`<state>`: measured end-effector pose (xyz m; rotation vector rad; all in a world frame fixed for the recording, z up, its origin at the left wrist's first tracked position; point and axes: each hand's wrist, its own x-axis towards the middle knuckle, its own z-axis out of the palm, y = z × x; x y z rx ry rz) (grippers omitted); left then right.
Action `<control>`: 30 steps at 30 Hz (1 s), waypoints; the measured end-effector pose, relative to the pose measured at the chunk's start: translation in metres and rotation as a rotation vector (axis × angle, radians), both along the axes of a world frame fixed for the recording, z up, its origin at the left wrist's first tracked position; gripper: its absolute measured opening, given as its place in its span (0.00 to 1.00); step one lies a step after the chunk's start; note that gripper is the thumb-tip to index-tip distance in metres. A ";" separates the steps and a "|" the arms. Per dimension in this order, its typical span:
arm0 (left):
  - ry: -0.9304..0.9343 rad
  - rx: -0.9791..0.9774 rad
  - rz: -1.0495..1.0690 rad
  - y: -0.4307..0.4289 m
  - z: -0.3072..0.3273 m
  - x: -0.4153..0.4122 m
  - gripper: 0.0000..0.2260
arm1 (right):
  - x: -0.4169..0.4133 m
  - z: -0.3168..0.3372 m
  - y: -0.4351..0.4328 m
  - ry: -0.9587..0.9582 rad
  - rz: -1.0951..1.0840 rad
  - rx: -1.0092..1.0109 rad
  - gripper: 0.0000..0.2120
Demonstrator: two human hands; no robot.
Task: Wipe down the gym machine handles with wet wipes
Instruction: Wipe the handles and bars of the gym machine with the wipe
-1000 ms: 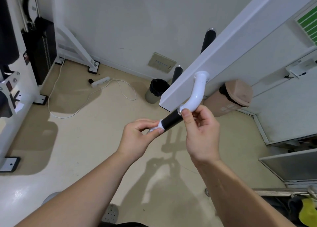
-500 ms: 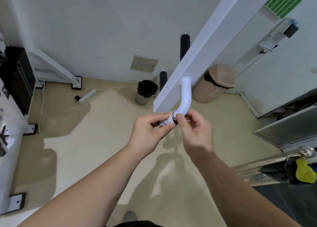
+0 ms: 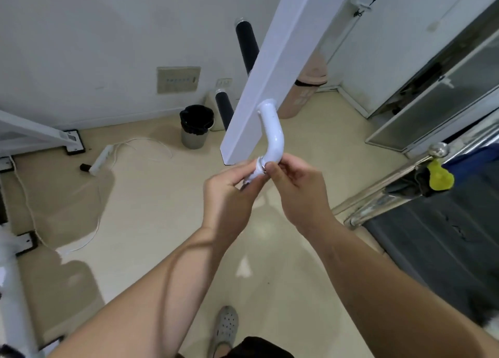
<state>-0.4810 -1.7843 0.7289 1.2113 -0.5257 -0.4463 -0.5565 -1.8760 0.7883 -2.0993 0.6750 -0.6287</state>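
Observation:
A white curved handle tube [image 3: 274, 133] comes off the slanted white machine beam [image 3: 272, 68]. Its black grip is hidden inside my hands. My left hand [image 3: 229, 193] is closed around the grip with a white wet wipe [image 3: 256, 172] pressed between fingers and handle. My right hand [image 3: 299, 190] pinches the handle at the metal collar just below the bend, thumb touching the wipe. Two other black-padded handles [image 3: 247, 47] [image 3: 224, 109] stick out behind the beam.
On the floor stand a black-lined bin [image 3: 195, 126] and a tan bin [image 3: 305, 90]. A power strip [image 3: 101, 159] with a white cable lies left, near a machine foot [image 3: 71, 141]. A chrome rail [image 3: 391, 193] with a yellow object [image 3: 440, 178] runs along the right. My shoe [image 3: 225, 328] is below.
My left hand slid with the wipe from the grip's free end up to the collar, covering the black grip. The camera tilted down and moved closer.

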 end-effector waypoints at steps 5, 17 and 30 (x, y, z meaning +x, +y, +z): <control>0.170 0.203 0.029 0.012 -0.051 -0.002 0.16 | 0.005 -0.003 0.008 -0.022 0.004 0.041 0.06; -0.127 0.665 0.000 0.023 -0.084 0.020 0.13 | 0.001 -0.006 0.008 -0.060 -0.015 0.103 0.06; -0.038 0.399 0.039 0.013 -0.016 -0.048 0.10 | -0.034 -0.048 -0.004 -0.006 -0.033 0.392 0.07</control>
